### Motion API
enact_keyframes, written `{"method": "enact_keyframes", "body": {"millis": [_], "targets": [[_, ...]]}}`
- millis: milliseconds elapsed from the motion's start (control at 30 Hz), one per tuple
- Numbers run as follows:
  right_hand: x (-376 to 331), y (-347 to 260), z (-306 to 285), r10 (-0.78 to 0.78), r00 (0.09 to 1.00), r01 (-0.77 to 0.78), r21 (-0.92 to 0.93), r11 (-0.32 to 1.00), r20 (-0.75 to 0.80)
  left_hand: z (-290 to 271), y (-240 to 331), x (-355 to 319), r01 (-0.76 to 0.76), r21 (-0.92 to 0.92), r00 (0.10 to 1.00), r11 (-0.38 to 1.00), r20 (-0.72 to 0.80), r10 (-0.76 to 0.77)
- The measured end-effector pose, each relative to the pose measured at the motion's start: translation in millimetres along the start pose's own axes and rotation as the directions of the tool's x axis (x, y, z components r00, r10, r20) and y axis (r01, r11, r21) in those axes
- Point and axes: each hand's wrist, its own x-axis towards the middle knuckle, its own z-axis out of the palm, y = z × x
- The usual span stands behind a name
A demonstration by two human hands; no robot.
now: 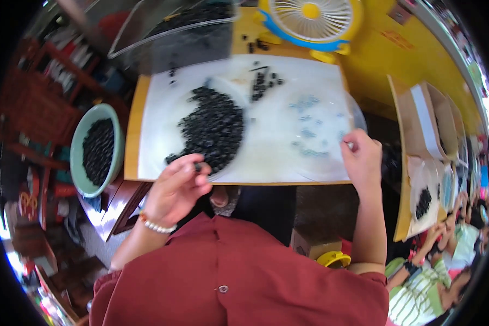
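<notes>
Between the thumb and fingertips of my left hand is a small black round piece. That hand hovers over the front edge of a heap of similar black pieces on a round clear plate. My right hand is closed in a pinch at the right edge of a second clear plate, where small bluish clear bits lie scattered. What its fingertips hold is too small to name. Behind the plates, a small group of black pieces lies on the white table sheet.
A clear bin holding black pieces stands at the back left. A yellow and blue fan is at the back. A pale green basin of black pieces sits left of the table. People work at another table on the right.
</notes>
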Motion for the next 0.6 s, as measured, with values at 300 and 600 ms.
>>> {"method": "enact_keyframes", "body": {"millis": [300,600], "targets": [[-21.9,-130.4,23.5,-0.173,0.954,-0.131,0.859,0.495,0.245,8.1,0.4,7.8,0.175,-0.239,0.98,0.955,0.132,-0.146],[-34.9,-174.2,51.4,-0.209,0.914,-0.32,0.935,0.153,0.347,-3.9,1.7,4.7,0.229,-0.292,0.96,0.929,0.224,-0.167]]}}
